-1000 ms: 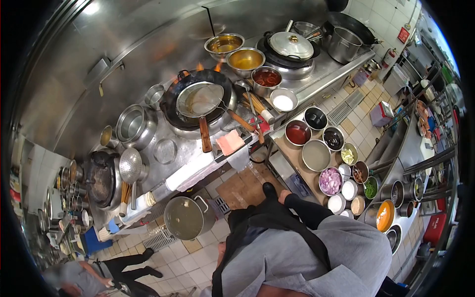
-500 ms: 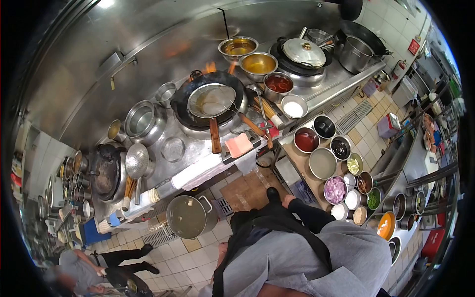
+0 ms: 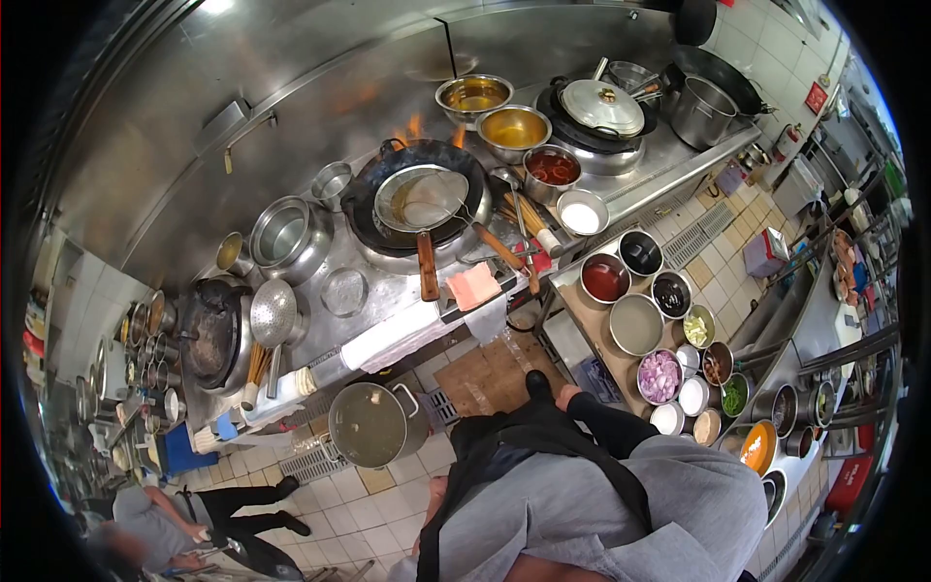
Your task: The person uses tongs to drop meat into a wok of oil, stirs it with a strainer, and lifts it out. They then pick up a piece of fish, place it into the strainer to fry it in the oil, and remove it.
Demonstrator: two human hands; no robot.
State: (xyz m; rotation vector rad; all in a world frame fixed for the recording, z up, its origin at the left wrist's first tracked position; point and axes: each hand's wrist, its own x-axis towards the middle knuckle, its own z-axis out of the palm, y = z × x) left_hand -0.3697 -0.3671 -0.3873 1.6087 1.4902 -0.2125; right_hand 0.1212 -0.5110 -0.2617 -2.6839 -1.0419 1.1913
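Note:
At the left edge of my dark apron, a strip of my left hand shows, with its fingers hidden. My right hand hangs low at the end of a dark sleeve, near my black shoe; its fingers are too small to make out. I see nothing held in either. In front of me a black wok sits on the range over flames. Across it lie a round mesh strainer and a second wooden-handled strainer. A large two-handled pot of cloudy liquid stands on the floor to my left.
To my right, a side table carries a bowl of red sauce, chopped onion and several other bowls. A lidded pan stands on the far burner. At lower left, a co-worker handles a dark pan.
The view has shifted slightly, moving the range a little to the right. The co-worker's pan has tilted, and the food seen in it earlier is out of sight. My hands look unmoved.

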